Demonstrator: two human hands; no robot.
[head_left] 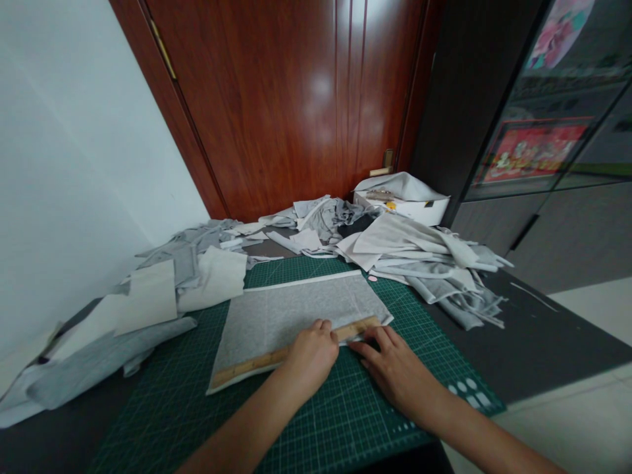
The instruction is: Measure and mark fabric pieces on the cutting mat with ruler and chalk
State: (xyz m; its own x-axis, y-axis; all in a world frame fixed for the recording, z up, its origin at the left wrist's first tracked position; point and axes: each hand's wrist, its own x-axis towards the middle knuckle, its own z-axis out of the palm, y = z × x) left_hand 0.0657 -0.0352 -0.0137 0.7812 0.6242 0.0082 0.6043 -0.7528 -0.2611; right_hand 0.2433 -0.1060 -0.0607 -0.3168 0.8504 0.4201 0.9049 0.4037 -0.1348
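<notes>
Fabric lies on the green mat beneath a wooden ruler; the left hand curls closed over the ruler, the half-bent right hand touches near its end, grip unclear.

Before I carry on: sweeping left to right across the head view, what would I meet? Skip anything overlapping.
Heaped grey and cream cloth → left hand → right hand → red decorated panel.
</notes>
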